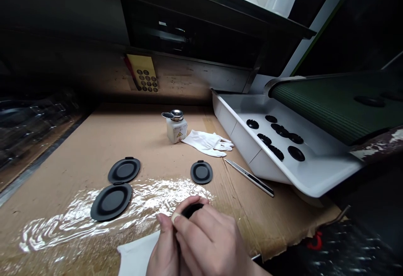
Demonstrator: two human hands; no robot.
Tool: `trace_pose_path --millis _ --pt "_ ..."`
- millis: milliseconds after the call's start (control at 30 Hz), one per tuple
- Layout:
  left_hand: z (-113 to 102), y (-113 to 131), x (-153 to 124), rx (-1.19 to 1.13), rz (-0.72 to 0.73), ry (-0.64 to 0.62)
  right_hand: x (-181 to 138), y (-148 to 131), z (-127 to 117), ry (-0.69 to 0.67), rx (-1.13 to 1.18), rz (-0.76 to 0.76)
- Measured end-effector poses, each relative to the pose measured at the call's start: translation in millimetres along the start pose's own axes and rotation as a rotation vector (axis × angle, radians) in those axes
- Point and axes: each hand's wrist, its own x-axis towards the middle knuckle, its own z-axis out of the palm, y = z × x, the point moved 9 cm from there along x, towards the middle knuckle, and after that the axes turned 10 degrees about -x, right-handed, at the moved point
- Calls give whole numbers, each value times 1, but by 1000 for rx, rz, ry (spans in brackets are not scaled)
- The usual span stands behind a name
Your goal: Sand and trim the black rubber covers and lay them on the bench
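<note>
My left hand (165,244) and my right hand (214,236) meet at the front of the cardboard-covered table. Between them is a black round plastic part (191,210), mostly covered by my fingers. A pale bit at a right fingertip could be a nail or a covering; I cannot tell. Just beyond my hands lies a small dark round lid-like part (201,172) with a tab. Two larger ones, a lower lid-like part (111,201) and an upper lid-like part (124,170), lie touching or nearly so at the left. White cloth (138,253) shows beside my left hand.
A grey-white tray (242,141) at the right holds several black round parts (280,130), below a green conveyor belt (327,99). A utility knife (250,177) lies alongside it. Behind stand a dispenser bottle (176,129) and a white glove (208,142). Clear film (151,200) covers the table's front.
</note>
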Motion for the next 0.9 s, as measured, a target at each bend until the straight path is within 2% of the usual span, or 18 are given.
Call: trace_pose_path --millis 200,300,400,467,533,633,767,900 --pt "-1 1 -3 -8 76 45 11 10 5 -105 -18 63" --pt "-3 1 -5 34 67 84 9 8 8 -141 65 55" --pt "0 -2 -5 17 19 50 2 11 1 -143 198 54" --pt "2 -3 -4 -16 -7 34 -5 26 -11 -91 243 138" --pt "0 -3 -2 -21 -15 54 -13 50 -24 -45 226 290" --pt "-3 -1 1 -8 -6 74 -25 69 -28 -79 182 416" --pt "5 -1 2 21 3 9 -29 56 -9 -151 239 356" --pt "6 1 1 39 24 16 -28 38 7 -105 193 350"
